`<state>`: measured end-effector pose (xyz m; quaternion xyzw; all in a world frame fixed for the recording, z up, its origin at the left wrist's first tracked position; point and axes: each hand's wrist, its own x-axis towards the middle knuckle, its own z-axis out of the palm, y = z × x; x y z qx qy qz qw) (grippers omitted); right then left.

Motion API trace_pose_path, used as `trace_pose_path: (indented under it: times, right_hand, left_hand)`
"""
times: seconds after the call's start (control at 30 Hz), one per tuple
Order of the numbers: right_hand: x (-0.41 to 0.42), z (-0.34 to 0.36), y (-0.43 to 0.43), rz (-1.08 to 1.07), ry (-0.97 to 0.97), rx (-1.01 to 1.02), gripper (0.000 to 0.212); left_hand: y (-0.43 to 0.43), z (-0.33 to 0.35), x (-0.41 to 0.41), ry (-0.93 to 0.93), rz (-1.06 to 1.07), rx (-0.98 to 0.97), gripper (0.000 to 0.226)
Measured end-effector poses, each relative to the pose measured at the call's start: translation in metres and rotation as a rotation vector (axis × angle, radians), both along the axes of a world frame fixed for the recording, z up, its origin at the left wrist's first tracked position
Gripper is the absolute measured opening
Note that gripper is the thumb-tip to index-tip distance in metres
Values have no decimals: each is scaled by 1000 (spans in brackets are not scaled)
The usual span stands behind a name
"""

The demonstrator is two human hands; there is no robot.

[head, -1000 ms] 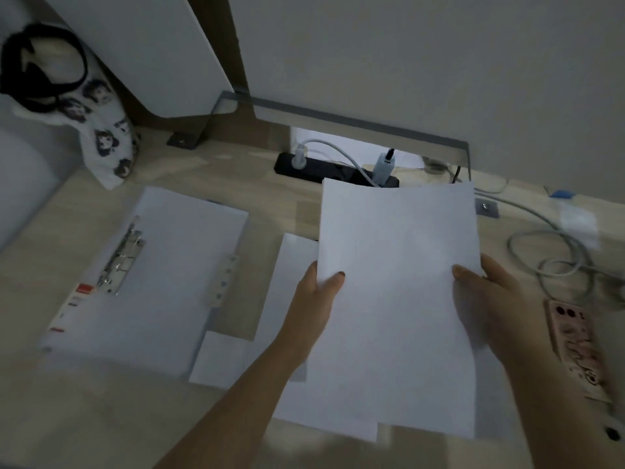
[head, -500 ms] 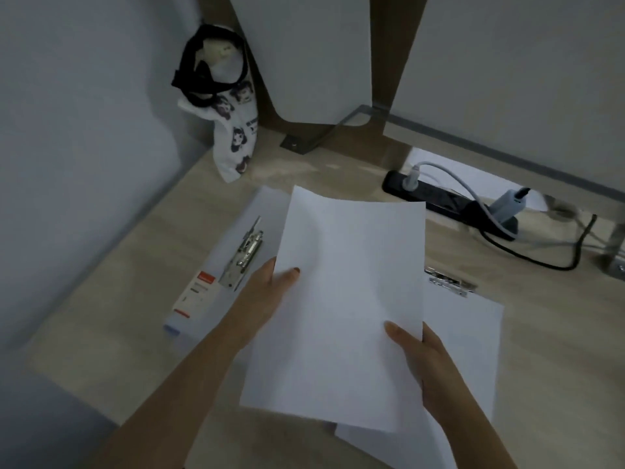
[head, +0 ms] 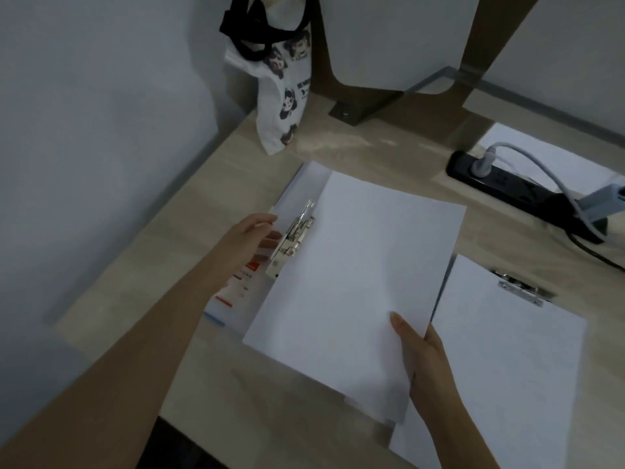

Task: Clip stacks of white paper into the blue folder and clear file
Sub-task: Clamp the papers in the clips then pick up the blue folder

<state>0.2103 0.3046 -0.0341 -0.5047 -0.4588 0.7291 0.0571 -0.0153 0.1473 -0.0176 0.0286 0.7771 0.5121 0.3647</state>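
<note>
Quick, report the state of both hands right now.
Left hand: open, at the metal clip; contact cannot be told.
Right hand: holding the white paper stack, thumb on top.

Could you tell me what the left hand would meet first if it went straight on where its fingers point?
Probably the metal clip of the folder, just beyond the fingertips of the left hand; whether they already touch is unclear.
</note>
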Motion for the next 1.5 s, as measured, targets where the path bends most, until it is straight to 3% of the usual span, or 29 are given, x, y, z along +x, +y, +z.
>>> trace_pose_path:
  times: [0.2, 0.43, 0.57, 0.7, 0.93, 1.1, 1.23, 1.33, 1.4, 1.5]
  right_hand:
    - [-5, -9, -14, -42, -11, 7, 44]
    - [2, -13, -15, 34, -23, 36, 27]
    - [4, -14, -19, 43, -50, 43, 37]
    - [6, -15, -20, 62, -37, 31, 31]
    - [8, -15, -20, 64, -36, 3, 40]
    - [8, -16, -17, 75, -15, -38, 27]
    - [8, -17, -15, 55, -25, -59, 28]
    - [7, -17, -15, 55, -22, -60, 18]
    - [7, -17, -16, 54, -17, -61, 17]
    - [8, -16, -16, 54, -11, -59, 15]
  left_hand:
    - [14, 3, -8, -60, -151, -31, 34]
    - [20, 9, -7, -105, -160, 4, 35]
    - [20, 9, -5, -111, -146, 31, 32]
    - [19, 9, -4, -143, -118, 58, 31]
    - [26, 8, -6, -202, -112, 66, 31]
    - [24, 5, -7, -233, -58, 136, 30]
    - [12, 1, -1, -231, -43, 150, 35]
    - [-3, -5, 8, -237, -23, 155, 22]
    - [-11, -8, 12, -241, -15, 147, 36]
    - [-14, -6, 15, -242, -41, 79, 32]
